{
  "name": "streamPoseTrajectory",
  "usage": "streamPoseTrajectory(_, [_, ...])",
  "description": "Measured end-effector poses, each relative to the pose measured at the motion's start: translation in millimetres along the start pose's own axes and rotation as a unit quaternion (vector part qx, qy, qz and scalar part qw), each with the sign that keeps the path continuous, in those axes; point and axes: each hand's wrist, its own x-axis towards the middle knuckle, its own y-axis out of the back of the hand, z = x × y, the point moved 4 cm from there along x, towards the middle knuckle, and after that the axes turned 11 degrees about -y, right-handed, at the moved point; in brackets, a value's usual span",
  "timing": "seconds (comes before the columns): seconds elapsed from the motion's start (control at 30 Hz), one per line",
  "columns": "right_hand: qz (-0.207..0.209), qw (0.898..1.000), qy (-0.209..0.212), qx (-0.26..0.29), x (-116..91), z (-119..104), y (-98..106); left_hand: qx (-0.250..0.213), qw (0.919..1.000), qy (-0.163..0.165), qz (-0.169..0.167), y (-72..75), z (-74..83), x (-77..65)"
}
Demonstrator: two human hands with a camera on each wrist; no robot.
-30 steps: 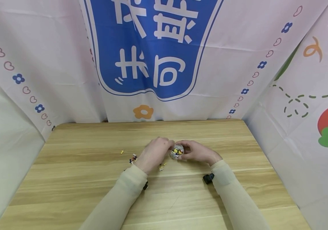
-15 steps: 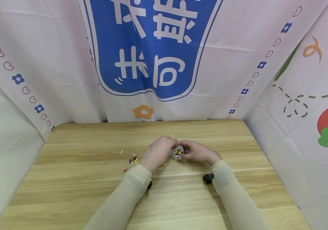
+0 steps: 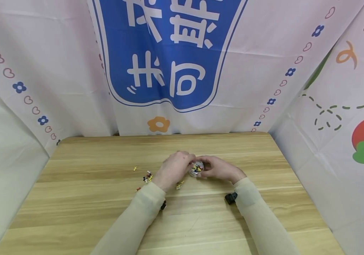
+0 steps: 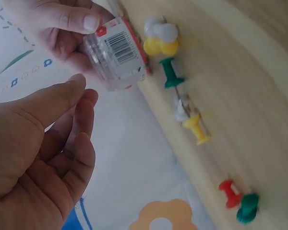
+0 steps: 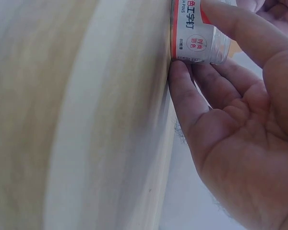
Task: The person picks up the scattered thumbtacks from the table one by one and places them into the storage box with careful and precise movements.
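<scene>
My right hand (image 3: 221, 168) holds a small clear jar of push pins (image 3: 196, 173) on the table, thumb on one side and fingers on the other. Colourful pins show through its mouth; a barcode is visible in the left wrist view, red-and-white labelling in the right. Beside the rim is my left hand (image 3: 173, 170). In the left wrist view its fingers curve loosely, thumb tip near the index fingertip, and no pin shows between them. Loose push pins lie nearby, including a green pin (image 4: 171, 73), a yellow pin (image 4: 197, 129) and a red pin (image 4: 229, 194).
Left of the left forearm lies a mixed cluster of push pins (image 3: 147, 177). A single yellow pin (image 3: 135, 168) and a red-orange pin (image 3: 138, 189) lie apart from it. The wooden table (image 3: 89, 212) meets a printed cloth (image 3: 239, 99) at its back edge.
My left hand shifts right over the jar's mouth, then draws back slightly to the left. The right hand and the jar stay nearly still.
</scene>
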Motion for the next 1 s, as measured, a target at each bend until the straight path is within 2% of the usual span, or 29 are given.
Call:
streamPoseTrajectory(0.23, [-0.001,1.0,0.003,0.007,0.6,-1.3,-0.5,0.021,0.999,-0.019,-0.034,7.2,1.9,-10.0])
streamPoseTrajectory(0.53, [0.001,1.0,0.0,0.024,1.2,-1.8,-2.7,0.05,0.994,-0.054,-0.082,7.6,2.4,-24.1])
streamPoseTrajectory(0.8, [0.003,1.0,-0.001,0.008,-0.6,-2.3,-1.4,0.077,0.9856,-0.089,-0.121,1.6,6.6,-31.0])
streamPoseTrajectory(1.0, [0.0,1.0,-0.002,0.005,-0.9,-2.7,-1.4,0.088,0.9806,-0.115,-0.133,-4.3,7.7,-33.8])
